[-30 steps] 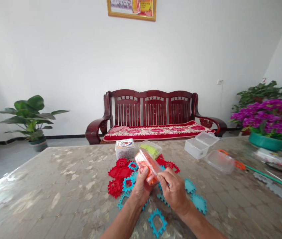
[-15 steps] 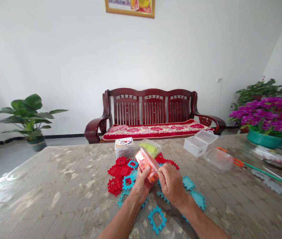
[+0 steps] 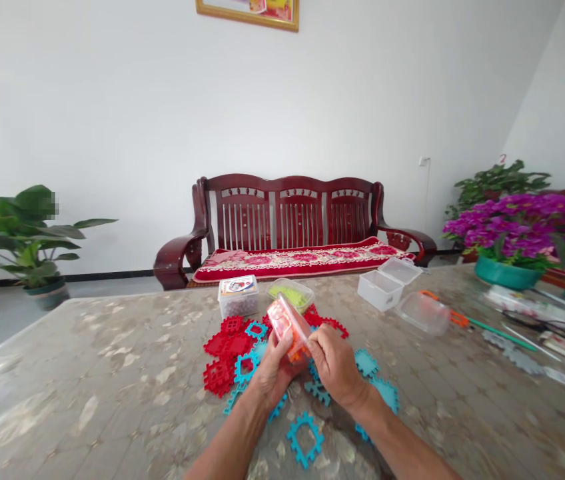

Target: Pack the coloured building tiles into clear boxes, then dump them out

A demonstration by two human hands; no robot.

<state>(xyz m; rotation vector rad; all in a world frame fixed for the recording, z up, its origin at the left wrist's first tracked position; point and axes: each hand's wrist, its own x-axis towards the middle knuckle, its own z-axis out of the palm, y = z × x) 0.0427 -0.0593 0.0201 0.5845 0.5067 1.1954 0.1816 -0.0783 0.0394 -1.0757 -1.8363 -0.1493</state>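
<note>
My left hand (image 3: 273,370) is closed around a clear plastic box (image 3: 282,325) with orange pieces inside, holding it tilted above the table. My right hand (image 3: 335,363) pinches the edge of the box's clear lid (image 3: 296,319), which stands at an angle to the box. Below and around both hands lie red notched plastic pieces (image 3: 236,343) and blue notched plastic pieces (image 3: 305,439), some hidden by my hands and forearms.
Behind the box stand a lidded box (image 3: 238,305) and a tub of yellow-green pieces (image 3: 290,293). To the right are an open clear box (image 3: 380,290), a loose lid (image 3: 425,315), orange-handled scissors (image 3: 457,319) and a flower pot (image 3: 507,272). The patterned table (image 3: 127,393) spans the front.
The lid looks more raised from the orange-filled box along its edge. Both hands keep their hold. The whole view has shifted slightly, with everything appearing a little farther left.
</note>
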